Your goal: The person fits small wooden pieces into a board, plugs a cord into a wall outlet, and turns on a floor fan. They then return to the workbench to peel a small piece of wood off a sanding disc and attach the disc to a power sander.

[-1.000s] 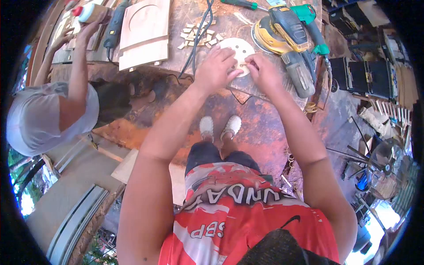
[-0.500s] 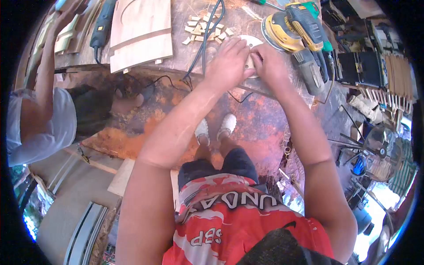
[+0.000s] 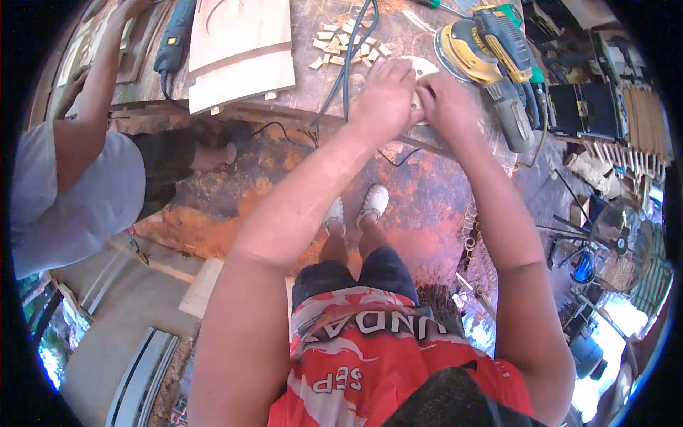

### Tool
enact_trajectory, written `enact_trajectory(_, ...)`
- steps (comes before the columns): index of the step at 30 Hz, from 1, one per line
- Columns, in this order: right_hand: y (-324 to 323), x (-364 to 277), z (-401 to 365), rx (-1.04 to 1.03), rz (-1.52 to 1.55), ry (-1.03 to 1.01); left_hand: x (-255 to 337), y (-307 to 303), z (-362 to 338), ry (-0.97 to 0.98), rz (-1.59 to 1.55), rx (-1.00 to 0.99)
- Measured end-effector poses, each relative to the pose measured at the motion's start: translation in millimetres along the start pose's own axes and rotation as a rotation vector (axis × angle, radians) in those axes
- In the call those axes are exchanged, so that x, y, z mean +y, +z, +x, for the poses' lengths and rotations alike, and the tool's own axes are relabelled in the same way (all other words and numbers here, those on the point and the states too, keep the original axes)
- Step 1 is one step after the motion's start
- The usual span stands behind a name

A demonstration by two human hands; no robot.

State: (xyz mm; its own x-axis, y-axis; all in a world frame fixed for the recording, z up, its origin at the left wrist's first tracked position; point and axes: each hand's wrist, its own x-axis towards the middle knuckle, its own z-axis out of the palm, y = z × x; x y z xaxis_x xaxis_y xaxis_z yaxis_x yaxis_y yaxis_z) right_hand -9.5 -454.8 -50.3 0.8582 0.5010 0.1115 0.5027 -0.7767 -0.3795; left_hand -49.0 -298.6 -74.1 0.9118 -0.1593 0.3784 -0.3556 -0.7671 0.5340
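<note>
A pale round disc (image 3: pixel 425 68) with small holes lies at the front edge of the workbench, partly covered by both hands. My left hand (image 3: pixel 388 96) rests over its left side, fingers pressed together on it. My right hand (image 3: pixel 445 103) is at its right side, fingers curled against it, close to the left thumb. A yellow and black sander (image 3: pixel 469 50) lies just right of the disc. Several small wood pieces (image 3: pixel 341 44) are scattered to the left, with a dark cable (image 3: pixel 347 71) running across them.
Curved wooden panels (image 3: pixel 242 67) and a dark power tool (image 3: pixel 173 46) lie on the workbench (image 3: pixel 309 25) at the left. A co-worker (image 3: pixel 85 178) stands at far left. A fan (image 3: pixel 617 228) and stacked boards (image 3: pixel 644 117) are at right.
The whole view has shifted, so the bench things appear slightly further right. Both hands keep their hold on the disc. The co-worker's arm and body have moved a little.
</note>
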Motion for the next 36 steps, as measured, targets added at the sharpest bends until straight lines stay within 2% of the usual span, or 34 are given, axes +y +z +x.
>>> enact_trajectory(3, 0, -2, 6, 0.043, -0.018, -0.081, 2, -3, 0, -0.019, 0.009, 0.005)
enact_trajectory(5, -8, -1, -3, -0.069, -0.060, -0.020, 2, -5, 2, -0.030, 0.004, 0.029)
enact_trajectory(12, -2, -3, 5, -0.002, -0.006, -0.067, -1, 2, -3, 0.027, 0.002, 0.052)
enact_trajectory(15, -5, -6, 0, -0.058, -0.032, 0.017, -5, 1, 2, 0.033, 0.002, 0.065)
enact_trajectory(17, -2, -12, 11, 0.017, 0.006, -0.033, -3, 3, -2, 0.030, -0.015, 0.052)
enact_trajectory(20, -2, 0, 5, -0.062, -0.061, -0.001, -4, 1, -1, 0.038, -0.010, 0.031)
enact_trajectory(23, 0, 3, -5, 0.039, 0.013, -0.080, -4, 1, 0, 0.024, -0.003, 0.080)
enact_trajectory(27, 0, -7, 12, 0.077, 0.020, -0.036, -3, 0, 0, 0.027, 0.001, 0.038)
enact_trajectory(29, -3, 0, 5, -0.105, -0.035, 0.052, -4, -2, 2, 0.026, -0.008, 0.041)
enact_trajectory(36, 3, -5, 16, 0.070, 0.037, -0.061, -3, -1, 0, 0.016, -0.011, 0.027)
